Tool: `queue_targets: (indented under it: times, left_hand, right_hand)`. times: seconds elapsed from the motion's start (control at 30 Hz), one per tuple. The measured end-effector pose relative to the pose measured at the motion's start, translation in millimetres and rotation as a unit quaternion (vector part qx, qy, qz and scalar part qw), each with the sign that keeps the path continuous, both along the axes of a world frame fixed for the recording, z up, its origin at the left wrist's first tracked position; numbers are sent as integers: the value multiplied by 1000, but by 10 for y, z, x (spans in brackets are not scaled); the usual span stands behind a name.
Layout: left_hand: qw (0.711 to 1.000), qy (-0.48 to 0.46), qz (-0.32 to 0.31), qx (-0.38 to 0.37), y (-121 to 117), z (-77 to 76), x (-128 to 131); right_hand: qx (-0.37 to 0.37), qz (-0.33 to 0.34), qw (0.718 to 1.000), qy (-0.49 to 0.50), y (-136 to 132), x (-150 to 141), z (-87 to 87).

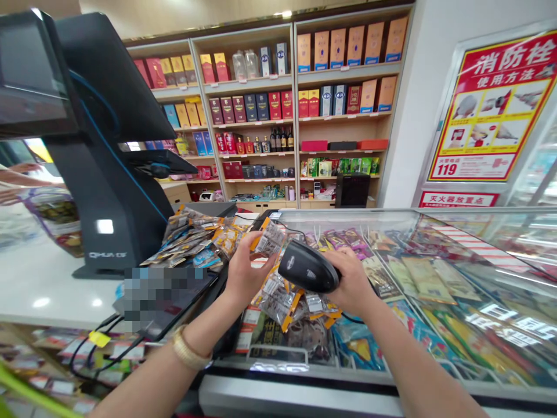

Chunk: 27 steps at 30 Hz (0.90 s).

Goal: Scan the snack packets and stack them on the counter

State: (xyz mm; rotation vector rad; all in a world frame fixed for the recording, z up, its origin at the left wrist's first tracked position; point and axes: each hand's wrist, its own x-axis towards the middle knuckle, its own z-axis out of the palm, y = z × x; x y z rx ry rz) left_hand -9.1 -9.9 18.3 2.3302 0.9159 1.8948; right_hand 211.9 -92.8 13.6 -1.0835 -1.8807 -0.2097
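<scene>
In my right hand (353, 281) is a black barcode scanner (308, 268), its head turned left. My left hand (243, 271) pinches a small clear and orange snack packet (270, 237) by its left edge, just in front of the scanner head. Below both hands, several similar packets (281, 302) lie on the glass top of a freezer (304, 352). A larger heap of snack packets (195, 237) sits on the counter side, left of my left hand. The scanner covers part of the packets beneath it.
A black checkout terminal (119, 174) stands on the white counter (35, 290) at left. Cables (87, 354) hang over the counter's front near a dark flat device (174, 313). Beyond the terminal, another person's hands (17, 180) are near a filled plastic bag (54, 215). Stocked shelves (252, 125) line the back wall.
</scene>
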Motion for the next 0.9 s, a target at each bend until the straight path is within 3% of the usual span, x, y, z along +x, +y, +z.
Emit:
queue_targets:
  times: [0.3,0.43,0.57,0.67,0.77,0.83,0.9]
  left_hand:
    - [999,36,-14,31,14,-48,24]
    - [1000,18,-7,-21,6,-59,21]
    - [992,-47,-41,-111,-39,-2,60]
    - [958,-149,-98,-223,-60,45,56]
    - [894,-223,-146,-359,-57,24,-25]
    - [855,-233,-162,-435,-42,-42,-112]
    - [836,-198,-162,-485,-18,-133,-208]
  right_hand:
    - [-68,11,998,14,0,-27,45]
    - [-74,12,997,9,8,-23,36]
    - [-34,-4,999,12,37,8,-9]
    - [15,-48,998,32,72,59,-43]
    - [56,-87,994,47,101,116,-60]
    - [68,-96,992,47,110,141,-67]
    - [73,-102,991,43,114,153,-76]
